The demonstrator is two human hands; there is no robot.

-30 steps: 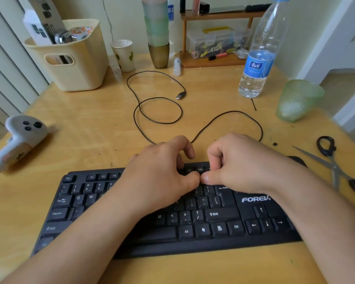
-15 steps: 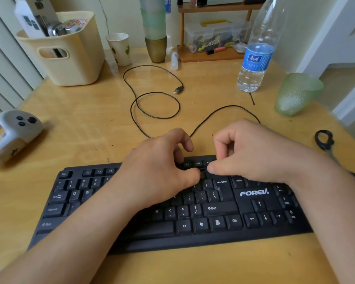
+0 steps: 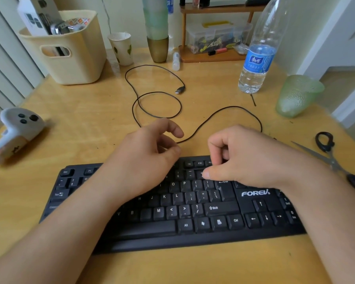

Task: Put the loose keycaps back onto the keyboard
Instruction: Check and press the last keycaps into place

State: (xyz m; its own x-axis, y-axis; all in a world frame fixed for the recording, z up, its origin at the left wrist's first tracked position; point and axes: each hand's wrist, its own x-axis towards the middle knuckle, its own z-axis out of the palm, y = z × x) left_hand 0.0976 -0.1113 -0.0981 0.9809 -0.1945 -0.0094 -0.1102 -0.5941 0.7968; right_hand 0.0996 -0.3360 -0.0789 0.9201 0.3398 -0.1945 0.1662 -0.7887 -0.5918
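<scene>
cream basket (image 3: 78, 64) holding boxes, clear box (image 3: 217, 37) of small colourful items

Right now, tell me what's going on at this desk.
A person is working over a black keyboard on a wooden desk. The right hand presses its thumb down on the number row near the top right keys. The left hand hovers beside it, fingers loosely curled. No loose keycaps show. Scissors lie at the right.

Both hands (image 3: 193, 160) over black kbd (image 3: 193, 218)
</scene>
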